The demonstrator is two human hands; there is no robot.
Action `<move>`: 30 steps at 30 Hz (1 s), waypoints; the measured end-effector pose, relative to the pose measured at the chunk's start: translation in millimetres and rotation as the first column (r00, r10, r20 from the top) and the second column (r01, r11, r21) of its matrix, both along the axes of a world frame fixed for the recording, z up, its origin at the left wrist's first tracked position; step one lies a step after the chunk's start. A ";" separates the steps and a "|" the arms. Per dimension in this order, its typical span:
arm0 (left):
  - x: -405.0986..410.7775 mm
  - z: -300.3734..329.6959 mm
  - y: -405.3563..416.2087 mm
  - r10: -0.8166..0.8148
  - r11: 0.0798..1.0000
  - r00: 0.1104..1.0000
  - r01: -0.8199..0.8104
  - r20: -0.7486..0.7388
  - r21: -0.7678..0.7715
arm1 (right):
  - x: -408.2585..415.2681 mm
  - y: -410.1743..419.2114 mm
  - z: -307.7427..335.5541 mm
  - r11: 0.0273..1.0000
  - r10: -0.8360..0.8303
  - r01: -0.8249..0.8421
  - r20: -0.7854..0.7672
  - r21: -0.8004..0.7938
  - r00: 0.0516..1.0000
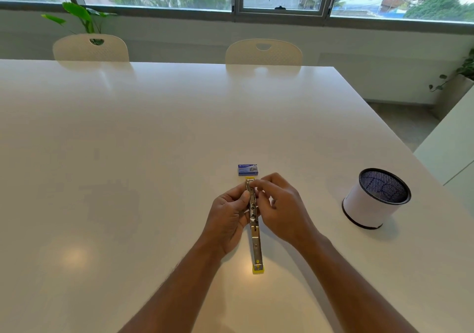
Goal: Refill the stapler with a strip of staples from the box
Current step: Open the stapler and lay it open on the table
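A yellow stapler lies swung fully open on the white table, its metal channel running from my hands back to its yellow end near me. My left hand grips the far half of the stapler from the left. My right hand pinches with thumb and forefinger at the channel's far tip; I cannot tell whether a staple strip is between the fingers. A small blue staple box lies shut on the table just beyond the stapler.
A white mesh-lined pen holder stands to the right near the table's edge. Two cream chairs are pushed in at the far side. Another white surface lies off the right edge.
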State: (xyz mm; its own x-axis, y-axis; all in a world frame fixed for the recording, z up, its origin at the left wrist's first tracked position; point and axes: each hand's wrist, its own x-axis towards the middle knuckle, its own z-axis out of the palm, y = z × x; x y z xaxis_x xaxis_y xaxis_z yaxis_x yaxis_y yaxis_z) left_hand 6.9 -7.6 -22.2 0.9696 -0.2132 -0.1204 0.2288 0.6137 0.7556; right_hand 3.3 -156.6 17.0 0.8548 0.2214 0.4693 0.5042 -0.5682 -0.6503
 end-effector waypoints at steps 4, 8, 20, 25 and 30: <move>-0.4 -0.3 0.0 0.002 1.000 1.000 -0.002 -0.019 -0.009 | 0.9 1.3 -0.1 1.000 -0.010 0.010 0.008 0.009 1.000; 0.5 0.5 0.5 0.015 0.999 0.999 -0.016 -0.051 -0.031 | -5.5 4.5 -5.9 0.999 -0.013 0.012 0.015 0.037 1.000; 0.8 2.0 -1.5 0.062 0.997 0.991 -0.067 -0.120 -0.033 | -28.3 1.9 -10.1 0.988 0.060 -0.064 0.033 0.138 0.998; -0.2 -0.4 -1.1 0.029 0.999 0.996 -0.030 -0.081 -0.012 | -25.5 -1.0 -12.8 0.988 0.091 -0.090 -0.002 0.124 0.996; 3.3 -0.4 1.0 0.093 0.995 0.988 -0.090 -0.126 0.034 | -29.1 -0.5 -14.9 0.984 0.137 -0.143 0.059 0.103 0.989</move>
State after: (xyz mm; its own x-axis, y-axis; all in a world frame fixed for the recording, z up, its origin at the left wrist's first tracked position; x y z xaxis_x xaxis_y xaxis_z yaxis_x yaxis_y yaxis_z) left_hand 10.1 -6.7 -22.6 0.9612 -0.1193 -0.2488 0.2682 0.6154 0.7412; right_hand -25.8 -157.1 2.1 0.7929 0.2837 0.5393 0.6084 -0.4186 -0.6743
